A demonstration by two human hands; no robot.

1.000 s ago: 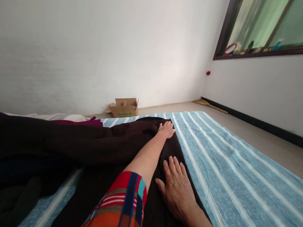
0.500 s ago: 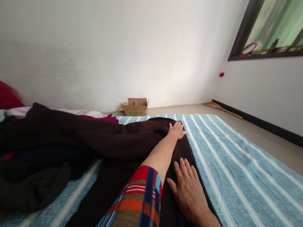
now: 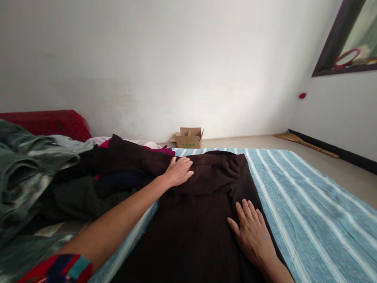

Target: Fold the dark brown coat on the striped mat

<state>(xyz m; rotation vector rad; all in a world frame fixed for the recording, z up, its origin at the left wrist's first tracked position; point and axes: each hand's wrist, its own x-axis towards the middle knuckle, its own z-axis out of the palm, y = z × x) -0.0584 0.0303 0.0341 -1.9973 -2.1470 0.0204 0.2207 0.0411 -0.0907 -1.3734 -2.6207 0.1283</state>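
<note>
A dark brown garment (image 3: 203,224) lies spread on a bed with a blue, white-striped sheet (image 3: 297,188). One long part of it, which looks like a sleeve, is laid across its upper end and runs left over other clothes. My left hand (image 3: 179,171) rests on this crosswise part, fingers stretched toward the right. Near the garment's right edge my right hand (image 3: 255,232) lies flat, fingers apart and pointing away from me. Neither hand grips the cloth. The near end of the garment runs out of view at the bottom.
Heaped clothes (image 3: 67,192) in grey, green, black and magenta cover the left side. Behind them is a dark red item (image 3: 53,124). An open cardboard box (image 3: 188,139) stands by the wall beyond the bed. A straw-coloured mat (image 3: 306,145) lies on the floor at right.
My left hand has moved left along the crosswise part from the garment's upper right corner. My right hand stays on the right edge. The view has turned left, showing more heaped clothes.
</note>
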